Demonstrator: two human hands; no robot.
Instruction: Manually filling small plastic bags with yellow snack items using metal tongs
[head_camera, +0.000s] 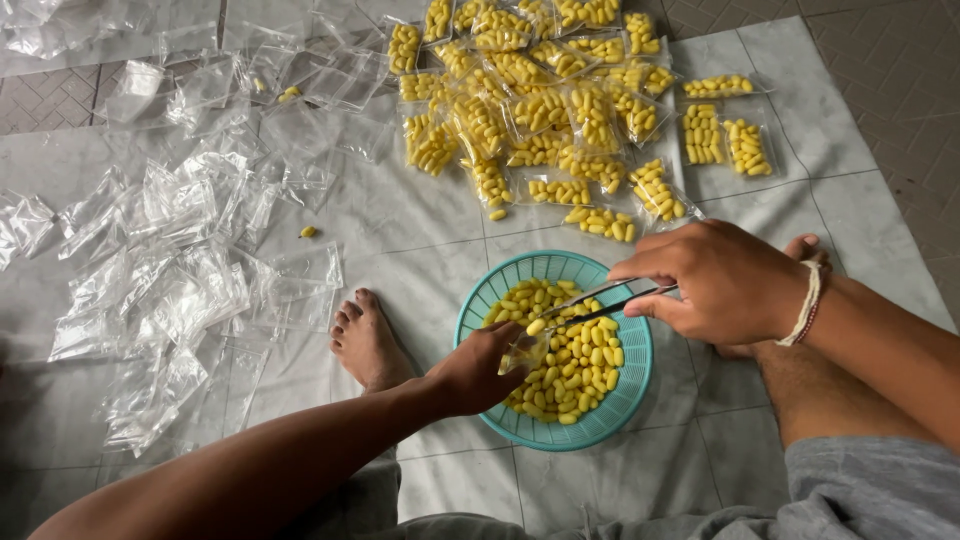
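Looks like a home or small informal packing spot, work done on the floor. Evidence: grey paving tiles covered with a pale marbled sheet, worker sits barefoot on it, bare foot beside a teal plastic basket of yellow cocoon-like pieces. Loose empty clear bags piled to one side, filled bags to the other. No bench or machinery in view, all hand work.
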